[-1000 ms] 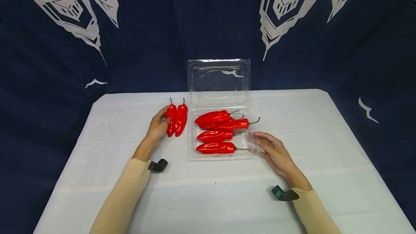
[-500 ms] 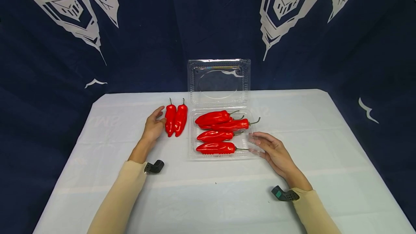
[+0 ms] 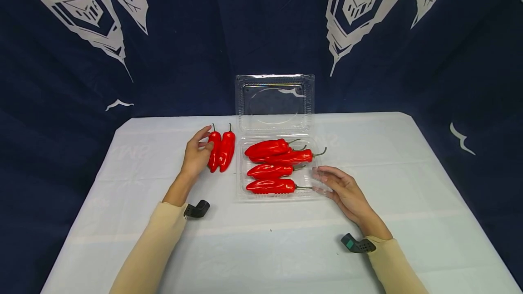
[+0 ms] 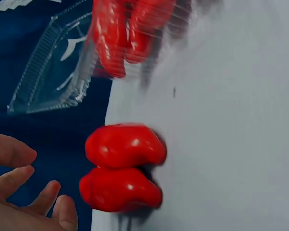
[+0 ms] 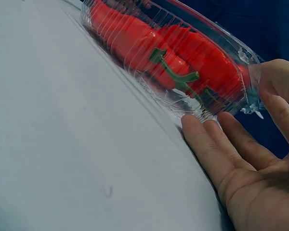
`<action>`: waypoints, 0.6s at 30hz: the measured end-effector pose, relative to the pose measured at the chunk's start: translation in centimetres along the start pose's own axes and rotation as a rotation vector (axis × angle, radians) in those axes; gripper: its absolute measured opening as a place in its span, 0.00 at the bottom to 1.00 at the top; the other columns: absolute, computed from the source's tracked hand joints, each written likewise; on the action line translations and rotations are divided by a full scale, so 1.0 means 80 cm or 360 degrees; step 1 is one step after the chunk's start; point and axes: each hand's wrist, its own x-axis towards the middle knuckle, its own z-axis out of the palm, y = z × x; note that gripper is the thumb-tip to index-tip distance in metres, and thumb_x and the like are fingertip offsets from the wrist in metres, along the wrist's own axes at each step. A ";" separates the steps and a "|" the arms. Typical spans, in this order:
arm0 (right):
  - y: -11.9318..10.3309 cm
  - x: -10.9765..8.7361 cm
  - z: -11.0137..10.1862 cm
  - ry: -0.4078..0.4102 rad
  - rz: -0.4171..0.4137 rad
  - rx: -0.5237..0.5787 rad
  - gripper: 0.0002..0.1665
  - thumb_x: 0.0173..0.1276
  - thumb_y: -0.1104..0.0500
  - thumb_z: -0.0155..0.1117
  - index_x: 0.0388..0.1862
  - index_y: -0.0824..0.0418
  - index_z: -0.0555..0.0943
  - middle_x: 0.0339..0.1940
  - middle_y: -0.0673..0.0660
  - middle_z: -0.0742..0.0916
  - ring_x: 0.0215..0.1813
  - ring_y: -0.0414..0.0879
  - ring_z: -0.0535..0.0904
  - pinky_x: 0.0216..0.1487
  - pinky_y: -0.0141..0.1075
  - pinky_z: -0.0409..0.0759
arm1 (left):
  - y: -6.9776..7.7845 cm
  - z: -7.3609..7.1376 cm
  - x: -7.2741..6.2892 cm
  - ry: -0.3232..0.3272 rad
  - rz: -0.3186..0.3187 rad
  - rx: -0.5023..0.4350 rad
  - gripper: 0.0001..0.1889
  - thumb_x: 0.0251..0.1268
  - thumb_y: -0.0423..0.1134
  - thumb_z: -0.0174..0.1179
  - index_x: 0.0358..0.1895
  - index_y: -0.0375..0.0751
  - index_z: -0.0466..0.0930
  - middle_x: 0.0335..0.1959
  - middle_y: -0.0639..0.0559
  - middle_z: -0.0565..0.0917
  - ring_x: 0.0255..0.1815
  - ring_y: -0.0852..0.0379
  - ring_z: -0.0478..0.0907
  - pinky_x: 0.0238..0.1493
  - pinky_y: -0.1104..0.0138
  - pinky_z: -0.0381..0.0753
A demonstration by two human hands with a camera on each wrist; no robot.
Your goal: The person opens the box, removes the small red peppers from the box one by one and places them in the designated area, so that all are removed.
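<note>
Two red peppers, a left one (image 3: 214, 151) and a right one (image 3: 227, 151), lie side by side on the white table, stems pointing away. My left hand (image 3: 197, 153) is at the left pepper, its thumb overlapping it in the head view; in the left wrist view the bent fingers (image 4: 19, 159) stand apart from both peppers. A clear plastic clamshell box (image 3: 302, 194) lies with its lid (image 3: 274, 121) raised at the back, and several red peppers (image 3: 271, 186) rest inside, stems to the right. My right hand (image 3: 345, 189) touches the box's right side with spread, fairly straight fingers.
The white-covered table (image 3: 261, 253) ends at a dark blue curtain (image 3: 184, 58) with white printed shapes. A black wrist camera (image 3: 197, 209) sits on the left wrist, another wrist camera (image 3: 358, 243) on the right. The upright lid borders the space behind the box.
My left hand drew back slightly left from the left pepper, then came forward to it again with its fingers reaching farther toward the stem. The right hand, box and peppers stayed put.
</note>
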 end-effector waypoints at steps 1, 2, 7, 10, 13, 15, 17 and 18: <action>0.000 0.000 0.000 -0.0001 0.0002 -0.0001 0.26 0.78 0.65 0.53 0.70 0.73 0.66 0.69 0.57 0.78 0.67 0.42 0.77 0.58 0.41 0.82 | 0.002 0.001 -0.001 -0.0004 0.0010 -0.0002 0.29 0.74 0.32 0.49 0.77 0.48 0.62 0.72 0.41 0.68 0.63 0.44 0.67 0.56 0.53 0.79; 0.000 0.000 0.000 0.0000 0.0003 -0.0003 0.26 0.78 0.65 0.54 0.70 0.73 0.66 0.69 0.57 0.78 0.67 0.42 0.77 0.58 0.41 0.82 | 0.004 0.001 -0.002 -0.0009 0.0017 -0.0003 0.29 0.74 0.32 0.50 0.77 0.48 0.62 0.72 0.41 0.68 0.63 0.43 0.67 0.57 0.51 0.79; 0.000 0.000 0.000 0.0004 0.0007 -0.0010 0.26 0.78 0.64 0.54 0.71 0.73 0.65 0.69 0.57 0.78 0.67 0.41 0.77 0.58 0.41 0.82 | 0.012 0.005 -0.005 -0.0039 0.0054 -0.0020 0.28 0.74 0.32 0.50 0.76 0.48 0.64 0.69 0.39 0.70 0.61 0.45 0.68 0.58 0.55 0.78; 0.000 0.000 0.000 0.0001 0.0005 -0.0012 0.26 0.78 0.65 0.53 0.71 0.73 0.65 0.70 0.57 0.77 0.67 0.41 0.77 0.58 0.41 0.82 | 0.017 0.007 -0.005 -0.0066 0.0091 -0.0048 0.26 0.74 0.31 0.49 0.74 0.46 0.67 0.67 0.38 0.71 0.59 0.46 0.70 0.58 0.58 0.75; -0.001 0.000 0.000 -0.0002 0.0000 -0.0006 0.26 0.78 0.65 0.53 0.71 0.73 0.65 0.70 0.58 0.77 0.67 0.41 0.77 0.58 0.41 0.82 | 0.020 0.010 -0.005 -0.0101 0.0128 -0.0082 0.24 0.74 0.30 0.48 0.71 0.44 0.69 0.64 0.37 0.73 0.57 0.45 0.72 0.60 0.54 0.76; -0.001 0.000 0.000 -0.0001 0.0000 -0.0006 0.26 0.78 0.65 0.53 0.71 0.73 0.65 0.69 0.57 0.77 0.67 0.41 0.77 0.58 0.41 0.82 | 0.023 0.011 -0.005 -0.0125 0.0150 -0.0103 0.23 0.73 0.30 0.48 0.70 0.42 0.70 0.63 0.36 0.74 0.57 0.43 0.74 0.60 0.49 0.77; -0.001 0.000 0.001 -0.0001 0.0005 -0.0009 0.26 0.78 0.64 0.53 0.71 0.73 0.65 0.69 0.57 0.78 0.67 0.41 0.77 0.58 0.40 0.82 | 0.026 0.012 -0.005 -0.0152 0.0171 -0.0100 0.23 0.73 0.29 0.48 0.69 0.41 0.71 0.62 0.37 0.75 0.58 0.41 0.74 0.60 0.48 0.77; -0.001 0.000 0.001 -0.0002 0.0008 -0.0012 0.26 0.78 0.64 0.53 0.71 0.73 0.65 0.69 0.56 0.78 0.67 0.41 0.77 0.58 0.40 0.82 | 0.027 0.013 -0.005 -0.0168 0.0185 -0.0091 0.23 0.73 0.29 0.48 0.69 0.41 0.71 0.62 0.36 0.76 0.58 0.40 0.75 0.60 0.48 0.77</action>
